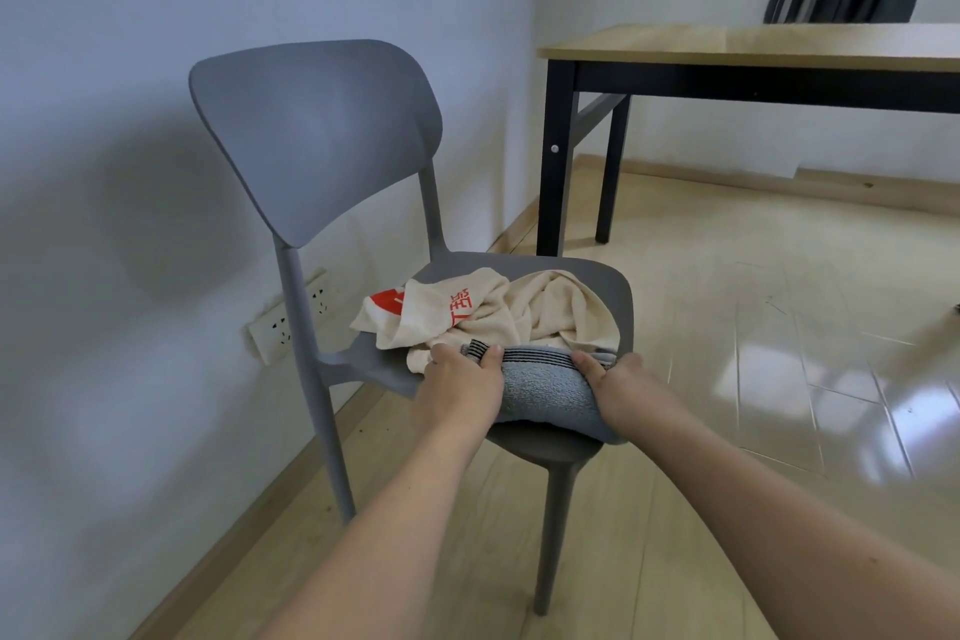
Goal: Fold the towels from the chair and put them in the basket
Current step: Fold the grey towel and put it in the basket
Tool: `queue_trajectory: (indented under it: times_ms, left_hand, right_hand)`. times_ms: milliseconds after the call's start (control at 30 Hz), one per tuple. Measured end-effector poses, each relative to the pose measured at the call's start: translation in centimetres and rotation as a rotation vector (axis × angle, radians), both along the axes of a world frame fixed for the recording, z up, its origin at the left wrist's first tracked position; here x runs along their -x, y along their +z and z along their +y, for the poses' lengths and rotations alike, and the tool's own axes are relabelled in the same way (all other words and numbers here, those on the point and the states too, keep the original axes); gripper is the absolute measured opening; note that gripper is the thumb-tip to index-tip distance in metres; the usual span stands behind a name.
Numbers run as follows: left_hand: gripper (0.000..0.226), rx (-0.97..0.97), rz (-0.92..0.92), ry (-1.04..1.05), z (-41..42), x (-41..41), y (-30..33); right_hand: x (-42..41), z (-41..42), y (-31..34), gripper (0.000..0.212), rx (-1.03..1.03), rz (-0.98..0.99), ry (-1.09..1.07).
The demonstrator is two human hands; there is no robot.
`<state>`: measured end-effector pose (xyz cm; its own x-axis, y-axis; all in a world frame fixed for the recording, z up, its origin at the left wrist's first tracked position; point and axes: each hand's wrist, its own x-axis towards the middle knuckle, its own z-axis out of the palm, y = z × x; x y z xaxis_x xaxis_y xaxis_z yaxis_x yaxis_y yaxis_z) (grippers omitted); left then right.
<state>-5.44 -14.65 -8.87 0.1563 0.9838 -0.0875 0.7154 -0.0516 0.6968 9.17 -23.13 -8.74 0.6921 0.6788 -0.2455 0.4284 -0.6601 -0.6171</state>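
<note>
On the front edge of the grey chair (pixel 322 130) seat, a person is gripping a blue-grey towel (pixel 545 392) with both hands.

Folded over into a thick pad with its black-striped border on top, the blue-grey towel is lying at the near edge of the seat, with the left hand (pixel 460 392) curling around its left end, thumb lying across the stripes, and the right hand (pixel 626 392) clasping its right end in the same way. Just behind it, touching it, a crumpled cream towel (pixel 519 309) with red printing is sitting in a heap across the rest of the seat. Beside the chair, a white power strip (pixel 283 322) is showing low on the wall, while a wooden-topped table (pixel 753 42) with black legs is standing well apart at the right on the glossy floor (pixel 727 327).
</note>
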Motion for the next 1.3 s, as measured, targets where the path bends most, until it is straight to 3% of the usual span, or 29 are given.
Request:
queue_trajectory:
  times_ms: [100,433,533,633,700,867,1033,1300]
  left_hand:
    - [0.067,0.018,0.038,-0.008,0.2,0.1,-0.3]
    - [0.065,-0.042,0.326,-0.065,0.2,0.3,1.2]
    - [0.061,0.045,0.163,-0.064,0.1,0.8,3.1]
    - [0.061,0.206,-0.258,-0.107,-0.1,1.4,5.0]
    - [0.054,0.269,-0.437,-0.123,-0.6,1.8,6.6]
    - [0.015,0.207,-0.490,-0.194,-1.7,1.9,10.2]
    - [0.042,0.202,-0.439,-0.245,-0.7,0.6,10.9]
    - [0.036,-0.066,-0.240,-0.218,7.7,-6.8,8.0]
  right_hand:
    - [0.2,-0.4,0.2,0.062,0.031,0.055,0.038]
    - [0.1,-0.8,-0.4,0.069,-0.180,0.300,-0.113]
    - [0.9,-1.4,0.9,0.079,-0.211,0.486,-0.178]
    - [1.5,-2.2,2.7,0.081,-0.297,0.611,-0.188]
    - [1.6,-2.7,3.9,0.083,-0.377,0.675,-0.202]
    - [1.9,-3.5,7.6,0.034,-0.502,0.573,-0.146]
    - [0.8,-2.1,9.7,0.036,-0.579,0.499,-0.147]
    - [-6.0,6.7,7.0,0.037,-0.566,0.381,-0.275]
